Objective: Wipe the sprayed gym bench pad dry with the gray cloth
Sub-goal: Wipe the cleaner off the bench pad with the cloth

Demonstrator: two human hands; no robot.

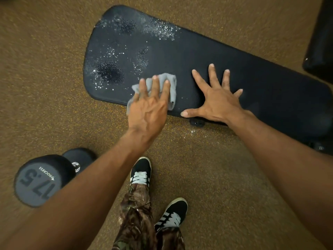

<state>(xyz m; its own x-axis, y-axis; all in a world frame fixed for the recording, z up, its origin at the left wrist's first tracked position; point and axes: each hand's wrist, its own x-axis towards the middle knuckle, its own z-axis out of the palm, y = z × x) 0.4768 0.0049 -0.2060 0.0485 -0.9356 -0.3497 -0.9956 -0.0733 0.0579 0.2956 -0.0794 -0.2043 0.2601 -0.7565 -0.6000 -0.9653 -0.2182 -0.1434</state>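
Note:
A long black bench pad (pixel 207 56) lies across the view, running from upper left to right. Its left end is covered in spray droplets (pixel 110 72) in several wet patches. My left hand (pixel 149 105) presses flat on the gray cloth (pixel 171 83) at the pad's near edge, just right of the wet patches. The cloth is crumpled and partly hidden under my fingers. My right hand (pixel 216 98) rests flat on the dry part of the pad with fingers spread, holding nothing.
A black dumbbell (pixel 37 181) marked 17.5 lies on the speckled brown floor (pixel 225 177) at lower left, under my left forearm. My two feet in black shoes (pixel 142 170) stand near the bench. Another black pad (pixel 320 42) shows at the right edge.

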